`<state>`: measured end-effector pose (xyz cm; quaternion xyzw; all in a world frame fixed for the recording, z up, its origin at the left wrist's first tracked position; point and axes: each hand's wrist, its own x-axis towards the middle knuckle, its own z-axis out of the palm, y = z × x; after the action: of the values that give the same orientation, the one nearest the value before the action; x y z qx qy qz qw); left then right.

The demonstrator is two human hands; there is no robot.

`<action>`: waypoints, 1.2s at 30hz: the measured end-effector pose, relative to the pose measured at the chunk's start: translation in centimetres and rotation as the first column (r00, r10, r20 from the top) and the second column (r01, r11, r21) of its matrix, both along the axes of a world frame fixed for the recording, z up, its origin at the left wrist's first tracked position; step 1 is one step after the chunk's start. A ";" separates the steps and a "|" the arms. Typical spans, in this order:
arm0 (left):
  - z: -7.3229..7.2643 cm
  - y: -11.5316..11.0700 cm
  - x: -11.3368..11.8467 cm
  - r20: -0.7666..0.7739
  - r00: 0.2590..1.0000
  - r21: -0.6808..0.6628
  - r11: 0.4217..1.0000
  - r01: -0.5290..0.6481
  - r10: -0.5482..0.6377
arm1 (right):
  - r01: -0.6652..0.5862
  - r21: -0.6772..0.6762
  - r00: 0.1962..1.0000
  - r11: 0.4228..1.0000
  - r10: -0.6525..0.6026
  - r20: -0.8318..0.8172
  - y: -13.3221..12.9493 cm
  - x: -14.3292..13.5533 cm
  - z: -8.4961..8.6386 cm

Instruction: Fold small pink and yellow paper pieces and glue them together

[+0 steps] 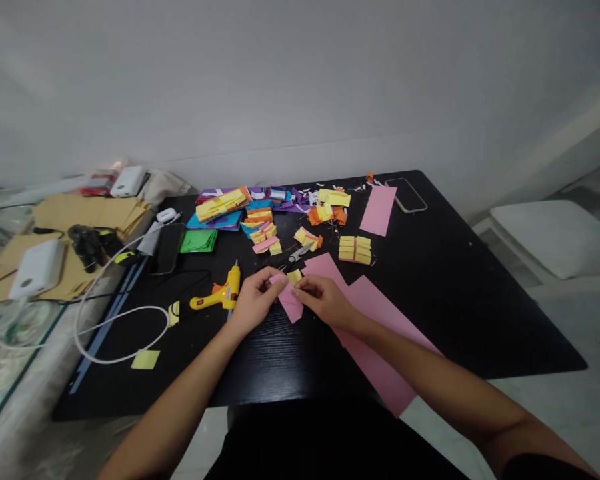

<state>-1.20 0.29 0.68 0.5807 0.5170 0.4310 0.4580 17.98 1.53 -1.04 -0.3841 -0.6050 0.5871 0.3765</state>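
A small folded piece of pink paper (292, 308) is held over the front of the black table. My left hand (255, 300) pinches its upper left part between thumb and fingers. My right hand (324, 299) is closed at its right edge, thumb and forefinger together on the paper. Just behind the fingertips shows a bit of yellow paper (295, 275); whether a finger touches it I cannot tell. Scissors (300, 253) lie beyond my hands, their handles partly hidden. Large pink sheets (380, 327) lie under my right forearm. Left of my left hand rests a yellow glue gun (224, 291).
On the black table (460, 300), bundled yellow strips (355, 249), folded colored papers (220, 205), a green stack (199, 241) and orange scraps (330, 215) lie toward the back. A white cable (125, 361) loops at left beside a dark phone (167, 249). A white stool (540, 237) stands right.
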 end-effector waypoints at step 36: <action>0.7 -0.3 0.0 0.075 0.997 0.026 1.000 0.008 -0.010 | 0.203 0.290 0.972 0.935 -0.228 0.052 0.3 0.7 0.7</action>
<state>-1.20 -0.03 1.39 0.5722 0.4910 0.4571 0.4718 18.65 1.83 -0.29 -0.4150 -0.6523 0.4330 0.4635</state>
